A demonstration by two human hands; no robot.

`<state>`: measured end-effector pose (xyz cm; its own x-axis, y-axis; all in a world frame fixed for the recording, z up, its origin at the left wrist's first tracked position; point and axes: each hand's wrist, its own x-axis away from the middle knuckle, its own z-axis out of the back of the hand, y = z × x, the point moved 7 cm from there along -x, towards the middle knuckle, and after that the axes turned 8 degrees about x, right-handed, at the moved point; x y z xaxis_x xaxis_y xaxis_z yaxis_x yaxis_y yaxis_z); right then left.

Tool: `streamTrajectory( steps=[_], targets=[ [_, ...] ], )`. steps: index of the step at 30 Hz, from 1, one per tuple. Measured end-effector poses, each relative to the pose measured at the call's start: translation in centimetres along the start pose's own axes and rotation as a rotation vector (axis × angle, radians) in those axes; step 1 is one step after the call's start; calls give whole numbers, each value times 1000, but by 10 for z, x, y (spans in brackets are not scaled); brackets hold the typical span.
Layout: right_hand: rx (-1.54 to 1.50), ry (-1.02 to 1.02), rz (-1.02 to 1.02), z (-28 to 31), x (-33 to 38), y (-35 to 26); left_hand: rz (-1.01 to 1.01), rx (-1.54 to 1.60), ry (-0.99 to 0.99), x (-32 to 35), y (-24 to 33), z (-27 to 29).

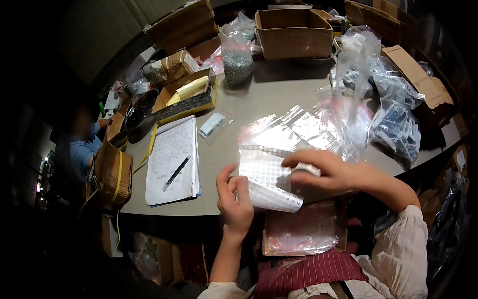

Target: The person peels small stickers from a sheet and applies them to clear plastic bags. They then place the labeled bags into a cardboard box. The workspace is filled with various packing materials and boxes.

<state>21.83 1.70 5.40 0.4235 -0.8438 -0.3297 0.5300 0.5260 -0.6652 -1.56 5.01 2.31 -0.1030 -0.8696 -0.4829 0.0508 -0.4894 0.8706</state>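
Note:
A white sheet of round stickers [265, 169] is raised over the table's near edge, its printed lower part curling toward me. My left hand [236, 202] has its fingers curled at the sheet's left edge. At the right edge of the sheet, my right hand [323, 172] is bent, with index finger and thumb against it. A white wrapping [307, 169] shows between those fingers; whether it is a bandage I cannot tell. Beyond the sheet lie clear zip bags [311, 124] holding small parts.
At left, a pen [177, 173] rests on a paper pad [169, 144], near a small bagged part [213, 124]. Cardboard boxes [294, 42] and a filled bag [237, 65] stand at the back. Bagged parts [396, 127] pile up right. Another person [82, 149] is at far left.

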Motion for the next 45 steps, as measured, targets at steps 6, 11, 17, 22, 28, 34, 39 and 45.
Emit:
streamTrajectory(
  steps=[6,11,17,22,28,34,39,45],
  targets=[
    [56,-117,9,-31,2,-22,-102,-31,114,22,11,6],
    [175,48,281,-8,11,-53,25,254,103,35,52,28],
    [-333,-182,90,-7,10,-76,265,172,-117,25,76,48],
    [-57,-103,144,-22,-2,-39,247,-151,-614,2,56,-3],
    [80,-4,-51,-12,-14,17,178,-213,-464,-22,13,-19],
    [184,12,-24,-8,-18,16,123,-134,-390,-27,9,-34],
    [406,-2,131,-5,-27,1,-113,-229,-358,-31,19,-38],
    [618,38,289,-14,-29,-3,-174,-232,-342,-35,16,-41]
  ],
)
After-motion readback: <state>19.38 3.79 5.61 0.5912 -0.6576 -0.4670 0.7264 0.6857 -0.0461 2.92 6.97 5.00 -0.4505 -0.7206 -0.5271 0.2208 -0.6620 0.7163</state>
